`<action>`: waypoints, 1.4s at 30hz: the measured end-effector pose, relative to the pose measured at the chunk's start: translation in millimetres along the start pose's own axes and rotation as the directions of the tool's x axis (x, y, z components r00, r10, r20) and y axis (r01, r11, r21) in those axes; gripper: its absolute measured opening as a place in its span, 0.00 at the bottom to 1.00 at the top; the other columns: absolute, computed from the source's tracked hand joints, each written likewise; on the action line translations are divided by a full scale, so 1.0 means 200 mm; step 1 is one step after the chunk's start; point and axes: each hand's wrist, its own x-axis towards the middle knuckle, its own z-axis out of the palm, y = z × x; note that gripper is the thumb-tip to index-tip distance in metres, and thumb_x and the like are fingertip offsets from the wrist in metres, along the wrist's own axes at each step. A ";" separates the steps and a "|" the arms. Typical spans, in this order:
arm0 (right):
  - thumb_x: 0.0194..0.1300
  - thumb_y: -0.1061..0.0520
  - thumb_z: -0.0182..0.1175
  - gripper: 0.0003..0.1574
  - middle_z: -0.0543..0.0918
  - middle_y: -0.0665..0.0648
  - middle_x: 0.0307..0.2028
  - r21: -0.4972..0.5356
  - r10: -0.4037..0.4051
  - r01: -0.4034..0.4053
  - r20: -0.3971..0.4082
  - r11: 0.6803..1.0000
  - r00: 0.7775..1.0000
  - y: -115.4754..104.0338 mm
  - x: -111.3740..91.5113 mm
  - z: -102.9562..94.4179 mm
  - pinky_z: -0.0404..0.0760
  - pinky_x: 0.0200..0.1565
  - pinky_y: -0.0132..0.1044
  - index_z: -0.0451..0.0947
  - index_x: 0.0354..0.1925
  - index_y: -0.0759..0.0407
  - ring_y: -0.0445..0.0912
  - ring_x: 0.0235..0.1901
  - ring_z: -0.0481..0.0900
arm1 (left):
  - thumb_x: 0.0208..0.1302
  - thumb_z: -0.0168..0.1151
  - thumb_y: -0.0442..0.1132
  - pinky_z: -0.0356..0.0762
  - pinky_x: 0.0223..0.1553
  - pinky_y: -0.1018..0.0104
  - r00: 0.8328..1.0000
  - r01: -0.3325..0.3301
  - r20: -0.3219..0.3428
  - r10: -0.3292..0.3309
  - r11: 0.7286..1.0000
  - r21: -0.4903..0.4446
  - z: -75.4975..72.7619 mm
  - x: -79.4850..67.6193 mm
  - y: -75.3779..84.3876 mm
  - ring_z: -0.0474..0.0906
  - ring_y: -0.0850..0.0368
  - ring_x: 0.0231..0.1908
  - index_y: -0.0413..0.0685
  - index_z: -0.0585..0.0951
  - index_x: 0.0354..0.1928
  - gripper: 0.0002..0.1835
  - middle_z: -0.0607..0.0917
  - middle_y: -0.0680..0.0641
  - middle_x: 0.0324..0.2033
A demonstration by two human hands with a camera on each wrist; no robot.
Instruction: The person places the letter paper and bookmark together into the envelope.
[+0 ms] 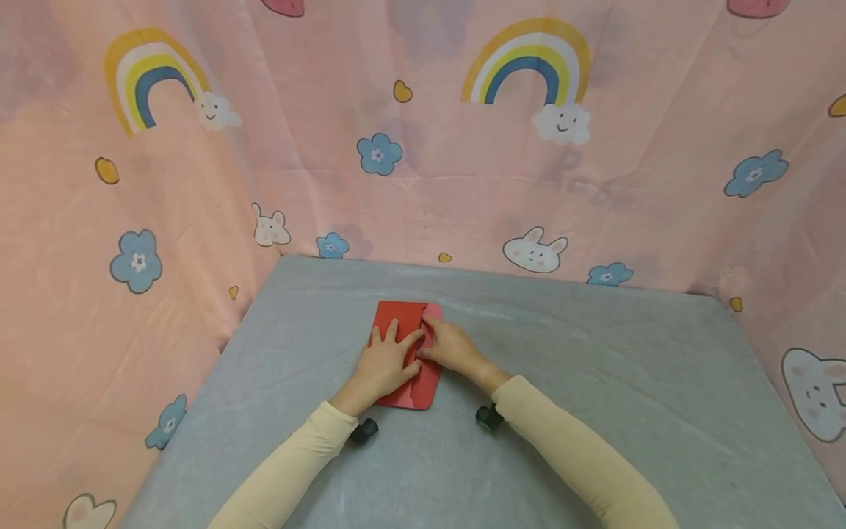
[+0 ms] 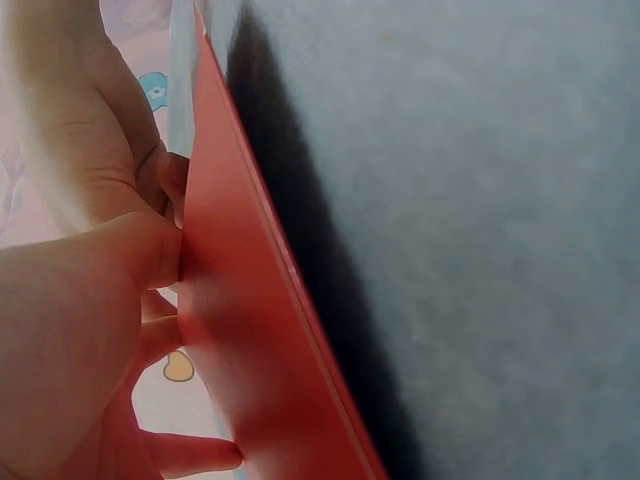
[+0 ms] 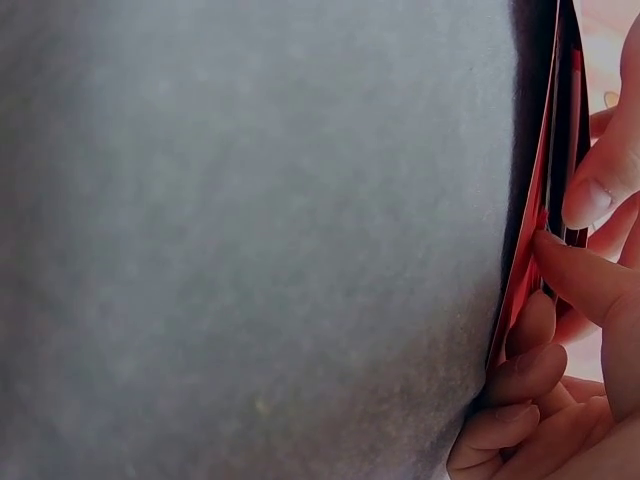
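Note:
A red paper envelope (image 1: pixel 399 311) lies on the grey table, its flap (image 1: pixel 426 386) folded out along the right side. My left hand (image 1: pixel 383 365) rests flat on the envelope's body with fingers spread and straight. From the right, my right hand (image 1: pixel 457 348) pinches the envelope at the flap, thumb and fingertips right at the opening. In the right wrist view, the right thumb (image 3: pixel 580 272) touches inside the open edge while the other fingers curl under it. The left wrist view shows the envelope's smooth red side (image 2: pixel 250 300) standing a little above its shadow.
The grey cloth-covered table (image 1: pixel 595 382) spreads out around the envelope. A pink curtain (image 1: pixel 436 213) printed with rainbows, flowers and rabbits hangs behind and at both sides. Small black wrist cameras (image 1: pixel 364 430) sit under both forearms.

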 end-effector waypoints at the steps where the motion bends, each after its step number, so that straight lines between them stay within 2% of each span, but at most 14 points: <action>1: 0.60 0.51 0.70 0.47 0.76 0.63 0.66 -0.002 0.001 -0.001 0.001 1.000 1.000 0.00 0.00 0.00 0.76 0.63 0.51 0.64 0.71 0.64 0.55 0.62 0.78 | 0.66 0.61 0.55 0.78 0.53 0.36 1.000 0.000 0.000 0.000 1.000 0.000 0.00 0.00 0.00 0.62 0.22 0.67 0.69 0.66 0.72 0.33 0.64 0.34 0.73; 23: 0.60 0.50 0.70 0.48 0.77 0.64 0.65 0.006 -0.013 0.013 -0.001 1.000 1.000 0.00 0.00 0.00 0.77 0.61 0.52 0.63 0.71 0.64 0.56 0.61 0.79 | 0.67 0.59 0.56 0.77 0.54 0.35 1.000 0.015 0.025 -0.015 1.000 0.009 -0.02 -0.01 0.00 0.61 0.22 0.68 0.69 0.65 0.73 0.33 0.63 0.34 0.73; 25: 0.60 0.50 0.70 0.48 0.82 0.65 0.57 0.032 -0.015 0.016 -0.003 0.999 1.000 0.01 -0.01 0.00 0.79 0.58 0.50 0.63 0.72 0.64 0.55 0.55 0.81 | 0.67 0.59 0.56 0.78 0.53 0.36 1.000 0.009 0.023 -0.009 1.000 0.021 -0.02 -0.01 0.00 0.62 0.23 0.68 0.69 0.65 0.73 0.33 0.63 0.34 0.73; 27: 0.59 0.51 0.70 0.48 0.85 0.63 0.41 0.072 -0.020 0.021 -0.009 0.997 1.000 0.02 -0.01 -0.01 0.81 0.48 0.45 0.63 0.71 0.65 0.52 0.42 0.82 | 0.67 0.59 0.56 0.78 0.52 0.36 1.000 0.004 0.018 -0.004 0.999 0.033 -0.02 -0.01 0.01 0.62 0.23 0.67 0.68 0.65 0.73 0.33 0.63 0.34 0.73; 30: 0.60 0.52 0.70 0.48 0.74 0.56 0.22 0.141 -0.024 0.025 -0.013 0.990 1.000 0.05 -0.03 -0.02 0.73 0.31 0.36 0.63 0.71 0.65 0.47 0.24 0.72 | 0.67 0.59 0.57 0.79 0.52 0.36 1.000 0.003 0.017 -0.004 0.999 0.045 -0.02 0.00 0.01 0.63 0.23 0.67 0.68 0.65 0.73 0.33 0.64 0.34 0.73; 32: 0.60 0.53 0.70 0.47 0.70 0.52 0.19 0.181 -0.037 0.040 -0.023 0.983 0.999 0.07 -0.04 -0.04 0.66 0.25 0.32 0.63 0.71 0.65 0.43 0.19 0.67 | 0.67 0.59 0.58 0.78 0.52 0.36 1.000 0.009 0.027 -0.010 0.998 0.056 -0.02 0.00 0.02 0.62 0.23 0.68 0.69 0.64 0.73 0.33 0.63 0.34 0.73; 34: 0.60 0.54 0.70 0.46 0.68 0.50 0.18 0.206 -0.049 0.054 -0.033 0.977 0.998 0.09 -0.06 -0.05 0.63 0.23 0.30 0.63 0.71 0.66 0.41 0.18 0.65 | 0.67 0.59 0.58 0.77 0.52 0.36 0.999 0.012 0.041 -0.015 0.998 0.069 -0.02 0.00 0.03 0.62 0.24 0.68 0.69 0.63 0.74 0.34 0.62 0.34 0.74; 42: 0.60 0.56 0.69 0.47 0.71 0.50 0.16 0.269 -0.080 0.087 -0.038 0.959 0.996 0.19 -0.16 -0.13 0.68 0.22 0.31 0.62 0.72 0.65 0.41 0.16 0.68 | 0.68 0.57 0.60 0.69 0.58 0.30 0.997 0.032 0.072 -0.039 0.996 0.089 0.01 0.00 0.04 0.56 0.24 0.71 0.70 0.61 0.75 0.35 0.57 0.35 0.76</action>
